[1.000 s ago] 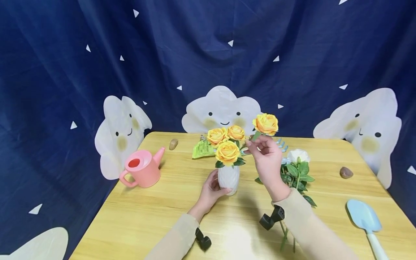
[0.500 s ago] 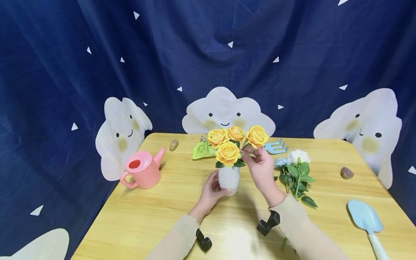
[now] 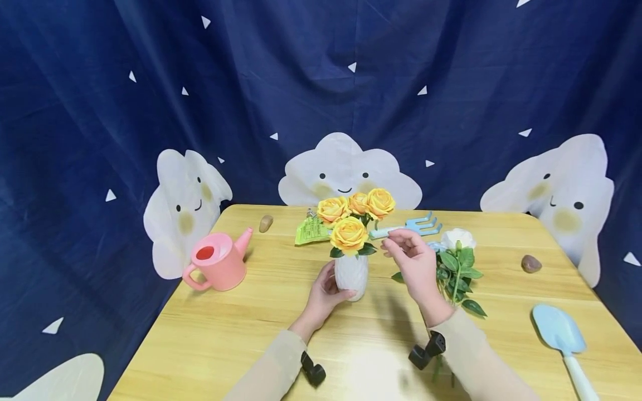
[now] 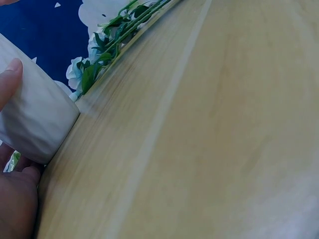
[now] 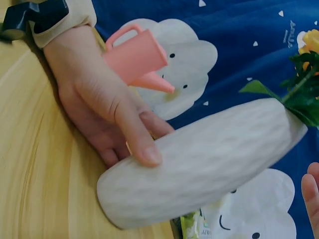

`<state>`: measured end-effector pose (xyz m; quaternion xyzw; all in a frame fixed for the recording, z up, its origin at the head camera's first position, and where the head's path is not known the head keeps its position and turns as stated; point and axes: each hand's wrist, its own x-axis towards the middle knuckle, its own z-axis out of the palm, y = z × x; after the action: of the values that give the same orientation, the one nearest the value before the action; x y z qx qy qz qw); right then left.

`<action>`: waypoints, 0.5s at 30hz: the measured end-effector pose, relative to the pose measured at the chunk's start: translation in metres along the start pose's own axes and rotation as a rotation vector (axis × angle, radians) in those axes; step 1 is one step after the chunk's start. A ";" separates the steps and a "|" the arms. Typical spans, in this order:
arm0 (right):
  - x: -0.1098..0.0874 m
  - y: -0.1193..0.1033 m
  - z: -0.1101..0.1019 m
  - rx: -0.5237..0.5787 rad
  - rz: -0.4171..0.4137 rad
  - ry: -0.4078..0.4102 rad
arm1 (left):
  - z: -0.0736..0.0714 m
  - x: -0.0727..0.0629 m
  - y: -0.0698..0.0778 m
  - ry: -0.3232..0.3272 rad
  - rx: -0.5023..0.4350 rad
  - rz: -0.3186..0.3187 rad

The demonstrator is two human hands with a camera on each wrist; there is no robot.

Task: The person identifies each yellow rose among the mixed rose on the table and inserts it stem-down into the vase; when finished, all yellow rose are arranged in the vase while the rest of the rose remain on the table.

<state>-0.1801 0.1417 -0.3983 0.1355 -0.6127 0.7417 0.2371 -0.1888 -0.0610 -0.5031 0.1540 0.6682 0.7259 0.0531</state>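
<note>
My left hand (image 3: 321, 299) grips the lower part of a white textured vase (image 3: 351, 277), which stands upright on the table. Its thumb lies across the near side of the vase in the right wrist view. Several yellow roses (image 3: 349, 235) with green leaves stand in the vase. The rearmost right rose (image 3: 380, 203) leans slightly apart from the front bloom. Just right of the blooms, my right hand (image 3: 415, 263) hovers with loosely bent fingers and holds nothing. Only its fingertips (image 5: 311, 191) show at the right edge of the right wrist view.
A pink watering can (image 3: 223, 262) stands left. Behind the vase lie a green packet (image 3: 312, 230) and a blue hand rake (image 3: 422, 225). White and pale blue flowers (image 3: 458, 239) lie right, with a blue trowel (image 3: 559, 329) beyond. Two stones, one brown (image 3: 531, 264), flank the table.
My right hand brought a yellow rose down and left into the vase, let it go and drew back a little to the right. The left hand kept its grip on the vase.
</note>
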 end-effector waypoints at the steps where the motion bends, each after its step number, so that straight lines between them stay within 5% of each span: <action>1: -0.001 0.000 -0.003 -0.002 0.004 0.004 | 0.000 0.000 -0.001 -0.001 -0.004 0.002; 12: -0.011 0.027 -0.055 0.115 0.016 -0.012 | 0.002 0.002 -0.001 0.000 -0.015 0.005; 15: -0.014 0.031 -0.077 0.064 0.031 0.004 | -0.002 0.001 0.003 -0.020 0.012 0.007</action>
<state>-0.1773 0.2102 -0.4474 0.1320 -0.5901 0.7649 0.2220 -0.1894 -0.0628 -0.5002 0.1638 0.6715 0.7205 0.0561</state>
